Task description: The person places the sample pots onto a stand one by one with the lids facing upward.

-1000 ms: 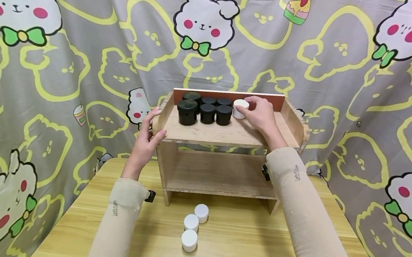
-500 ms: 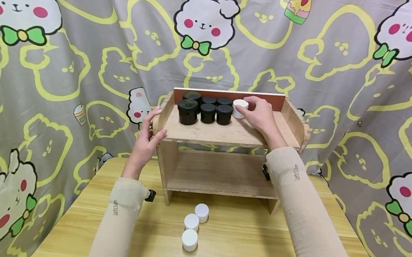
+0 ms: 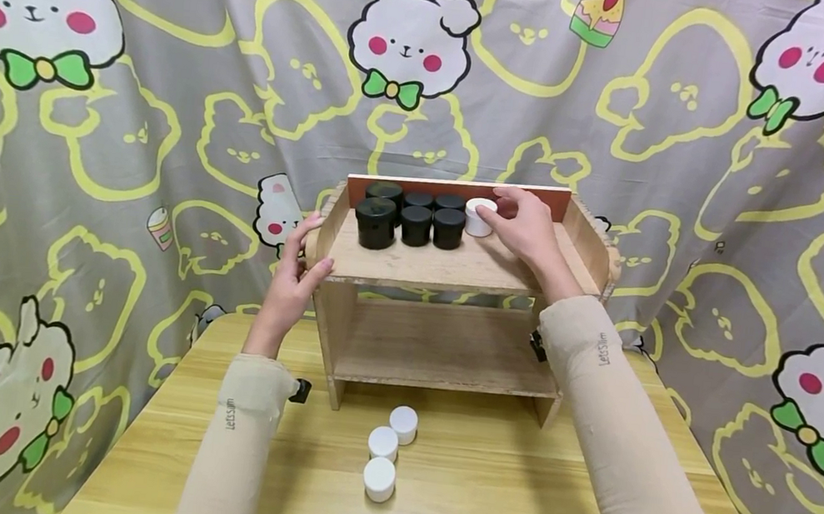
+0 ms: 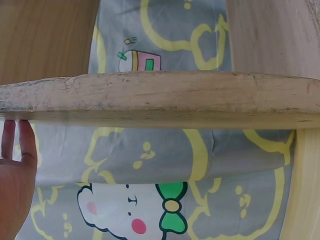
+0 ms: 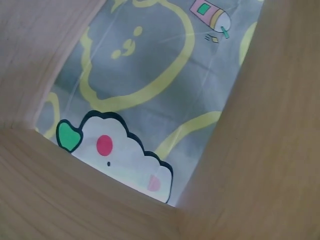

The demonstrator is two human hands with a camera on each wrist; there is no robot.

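My left hand [image 3: 289,290] rests on the left side panel of a small two-tier wooden shelf [image 3: 411,269]. Straight fingers [image 4: 29,142] touch that panel [image 4: 165,92] in the left wrist view. On the top tier, my right hand [image 3: 528,227] is at a small white jar [image 3: 478,222], its thumb by the lid and its index finger raised off it. The white jar stands upright, right of several black lidded jars [image 3: 376,228] in two rows. The right wrist view shows wooden boards [image 5: 280,120] of the shelf; the hand is out of that view.
On the light wooden table [image 3: 477,498], three white jars [image 3: 379,481] stand close together in front of the shelf. A reddish-brown back board [image 3: 457,190] edges the top tier. A patterned grey curtain [image 3: 424,137] hangs behind and at both sides.
My right hand has loosened from the white jar and shifted slightly right, its index finger lifting off. The jar stays beside the black jars. My left hand has not visibly moved.
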